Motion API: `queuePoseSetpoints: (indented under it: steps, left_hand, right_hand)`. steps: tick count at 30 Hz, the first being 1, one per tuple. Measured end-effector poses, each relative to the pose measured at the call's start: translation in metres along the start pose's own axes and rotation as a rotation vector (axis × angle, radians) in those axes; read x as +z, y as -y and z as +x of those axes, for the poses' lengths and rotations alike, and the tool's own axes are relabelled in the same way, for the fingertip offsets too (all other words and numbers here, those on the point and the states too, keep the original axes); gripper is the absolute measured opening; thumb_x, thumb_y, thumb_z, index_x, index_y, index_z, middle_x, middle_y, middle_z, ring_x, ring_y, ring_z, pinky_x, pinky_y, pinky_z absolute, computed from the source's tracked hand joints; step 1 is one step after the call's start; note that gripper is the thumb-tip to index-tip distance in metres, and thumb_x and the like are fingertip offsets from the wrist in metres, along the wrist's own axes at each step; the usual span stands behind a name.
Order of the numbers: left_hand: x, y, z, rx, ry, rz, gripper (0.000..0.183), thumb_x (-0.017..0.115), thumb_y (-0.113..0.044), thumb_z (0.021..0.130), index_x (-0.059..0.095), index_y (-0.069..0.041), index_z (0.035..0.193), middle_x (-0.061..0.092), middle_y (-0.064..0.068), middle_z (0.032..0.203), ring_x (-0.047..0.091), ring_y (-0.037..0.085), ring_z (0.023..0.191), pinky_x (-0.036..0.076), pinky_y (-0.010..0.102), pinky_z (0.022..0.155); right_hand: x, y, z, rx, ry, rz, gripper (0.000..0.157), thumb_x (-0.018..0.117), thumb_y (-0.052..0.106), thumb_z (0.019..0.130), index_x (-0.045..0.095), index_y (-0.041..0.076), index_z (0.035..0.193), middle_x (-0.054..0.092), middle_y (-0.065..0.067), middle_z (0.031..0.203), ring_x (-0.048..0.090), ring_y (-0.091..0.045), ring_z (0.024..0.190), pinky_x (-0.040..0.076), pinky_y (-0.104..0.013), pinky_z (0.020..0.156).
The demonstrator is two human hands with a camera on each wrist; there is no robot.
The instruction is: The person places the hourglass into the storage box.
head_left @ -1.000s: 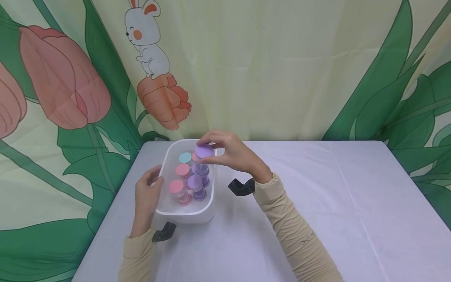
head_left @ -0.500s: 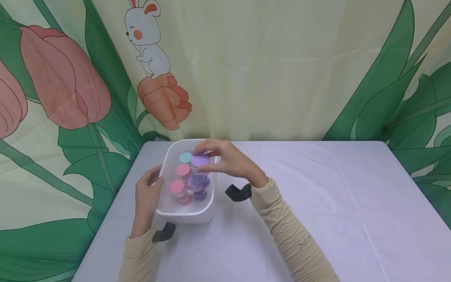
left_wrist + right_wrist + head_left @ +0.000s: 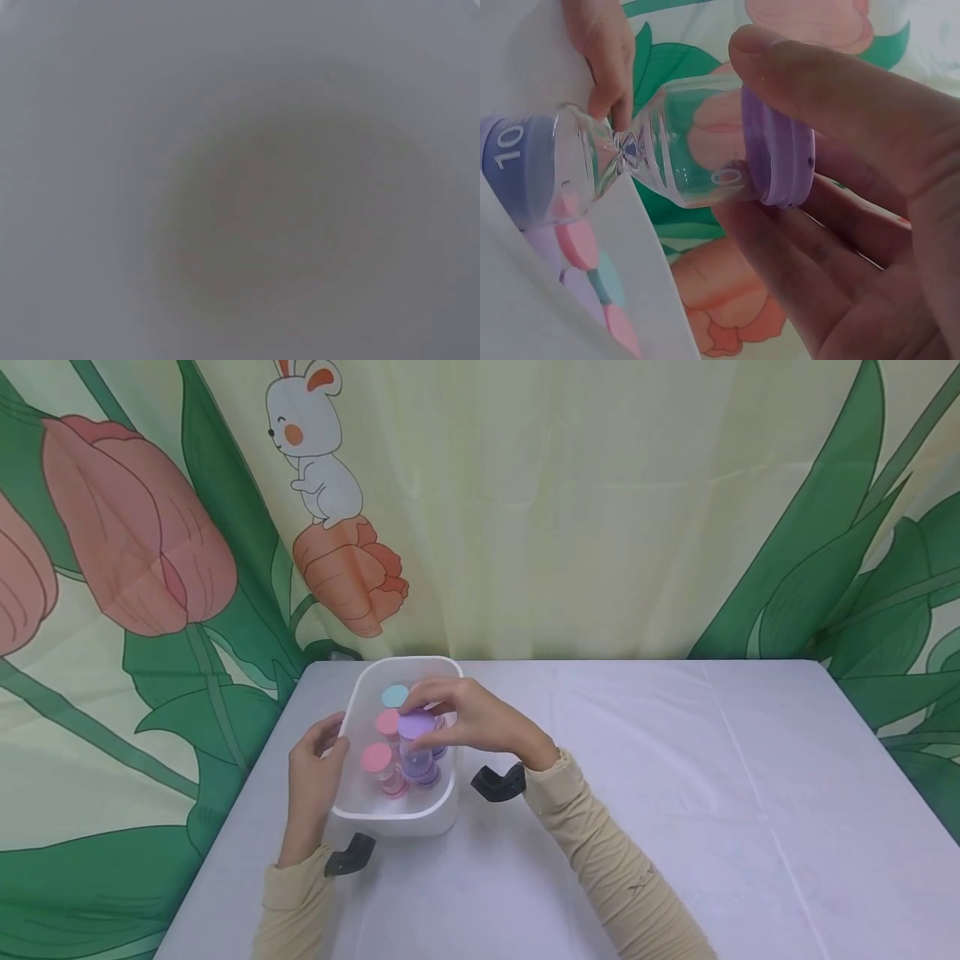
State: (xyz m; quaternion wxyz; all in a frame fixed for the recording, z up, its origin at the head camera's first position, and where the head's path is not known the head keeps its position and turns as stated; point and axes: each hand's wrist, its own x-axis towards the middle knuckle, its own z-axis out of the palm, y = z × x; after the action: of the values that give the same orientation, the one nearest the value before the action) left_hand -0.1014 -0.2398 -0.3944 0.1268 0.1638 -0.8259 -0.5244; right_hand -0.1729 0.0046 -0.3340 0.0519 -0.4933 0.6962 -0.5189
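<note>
An hourglass sand timer (image 3: 416, 725) with purple ends, marked 10, is pinched by its upper cap between the thumb and fingers of my right hand (image 3: 480, 718). It hangs upright over the front part of a white plastic box (image 3: 397, 827). The right wrist view shows its clear waist and purple cap (image 3: 780, 150) up close. My left hand (image 3: 309, 781) rests against the box's left side from outside, fingers relaxed. Inside the box stand pink-topped timers (image 3: 377, 757), a teal-topped timer (image 3: 395, 696) and other purple ones, partly hidden by the right hand.
The box stands on a white-covered table (image 3: 660, 793), toward its back left. Behind the table hangs a curtain (image 3: 570, 527) printed with tulips, a rabbit and a carrot. The left wrist view is only a grey blur.
My right hand has brought the purple sand timer down and toward the front left of the box, over another purple-topped one. My left hand has stayed in place.
</note>
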Motion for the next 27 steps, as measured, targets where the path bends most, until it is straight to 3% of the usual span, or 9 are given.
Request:
queuePoseSetpoints:
  steps: [5,27]
  left_hand:
    - [0.000,0.002,0.001,0.007,-0.005,-0.008,0.042,0.049,-0.020,0.099,0.056,-0.014,0.140,0.061,0.013,0.134,0.058,0.031,0.124,0.052,0.054,0.097]
    - [0.000,0.001,0.001,-0.004,-0.006,-0.021,0.041,0.049,-0.023,0.100,0.056,-0.015,0.140,0.060,0.012,0.135,0.057,0.031,0.125,0.051,0.055,0.098]
  right_hand:
    - [0.004,-0.001,0.001,-0.017,0.018,-0.007,0.035,0.084,0.012,0.078,0.072,0.008,0.110,0.066,0.000,0.105,0.059,-0.010,0.097,0.054,-0.025,0.088]
    - [0.025,-0.016,0.003,0.059,0.183,-0.095,0.037,0.086,0.014,0.076,0.072,0.007,0.109,0.071,0.002,0.105,0.060,-0.005,0.094,0.052,-0.019,0.087]
